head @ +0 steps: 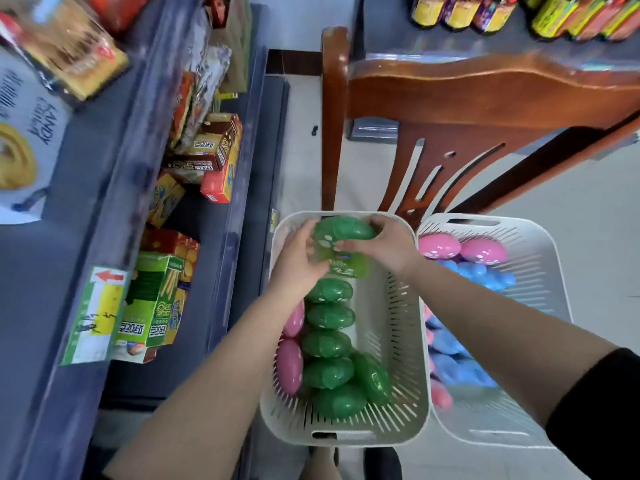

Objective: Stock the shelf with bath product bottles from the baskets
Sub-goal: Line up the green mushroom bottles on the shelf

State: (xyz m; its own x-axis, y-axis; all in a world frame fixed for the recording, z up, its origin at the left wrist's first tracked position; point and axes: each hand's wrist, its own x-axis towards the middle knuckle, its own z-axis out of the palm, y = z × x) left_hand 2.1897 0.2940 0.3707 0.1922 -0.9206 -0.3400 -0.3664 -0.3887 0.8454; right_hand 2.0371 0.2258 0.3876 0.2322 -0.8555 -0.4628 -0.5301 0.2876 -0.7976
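Head view, both hands (pixel 346 252) gripping green bottle (pixel 341 233) over left basket (pixel 408 341), wooden chair (pixel 450 98) behind

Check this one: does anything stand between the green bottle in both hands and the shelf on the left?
Nothing visible does. Both the left hand and right hand hold the green bottle above the left basket, already above its rim. The shelf lies directly left; snack boxes fill part of it, with bare space beside them.
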